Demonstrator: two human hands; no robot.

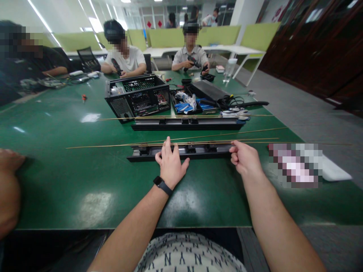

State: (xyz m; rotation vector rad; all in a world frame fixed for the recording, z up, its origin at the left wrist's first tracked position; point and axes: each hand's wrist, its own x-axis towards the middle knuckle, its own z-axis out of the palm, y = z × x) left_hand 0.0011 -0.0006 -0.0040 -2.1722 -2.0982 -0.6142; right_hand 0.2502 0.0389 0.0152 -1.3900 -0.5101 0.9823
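Observation:
A long black and silver rail [195, 155] with dark blocks along its channel lies before me on the green table. Thin brass-coloured rods [99, 147] run lengthwise across it and stick out past both ends. My left hand [170, 162], a dark watch at its wrist, rests with fingers spread over the rail's left half, touching the rods. At the rail's right end, my right hand [245, 156] is closed, with thumb and index finger pinching at the rods; its grip is partly hidden. Behind lies a second similar rail [187, 126] with more rods above it.
An open black computer case [138, 96] stands farther back, beside a black tray with blue-and-white gloves [185, 102]. Cables [234, 102] and a clear bottle [228, 70] are at the back right. A white item [336, 170] lies right. Several people sit around the table; one arm [10, 185] reaches in left.

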